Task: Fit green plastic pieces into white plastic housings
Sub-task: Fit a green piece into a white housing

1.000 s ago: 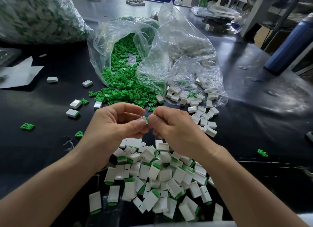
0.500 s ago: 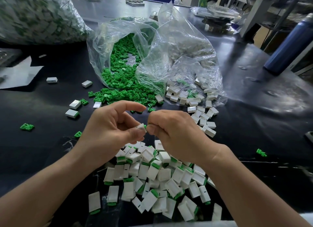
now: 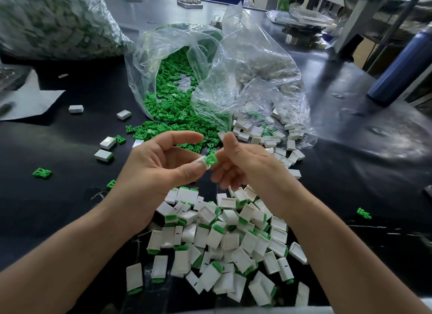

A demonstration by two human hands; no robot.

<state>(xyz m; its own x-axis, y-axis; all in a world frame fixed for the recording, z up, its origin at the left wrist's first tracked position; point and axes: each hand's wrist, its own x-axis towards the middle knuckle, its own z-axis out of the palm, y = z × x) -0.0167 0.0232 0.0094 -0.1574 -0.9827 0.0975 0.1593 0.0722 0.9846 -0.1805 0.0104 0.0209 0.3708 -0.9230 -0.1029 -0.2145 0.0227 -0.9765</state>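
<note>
Right hand [image 3: 245,166] opened; left hand [image 3: 159,168] pinches housing [image 3: 201,161].

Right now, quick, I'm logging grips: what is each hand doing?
Left hand: pinches a white housing with a green piece at its end.
Right hand: blurred beside the piece; cannot tell.

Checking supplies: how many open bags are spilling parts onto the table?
2. The bag of green pieces lies beyond the left hand; the bag of white housings lies against its right side. The big bag at far left shows no spill.
</note>
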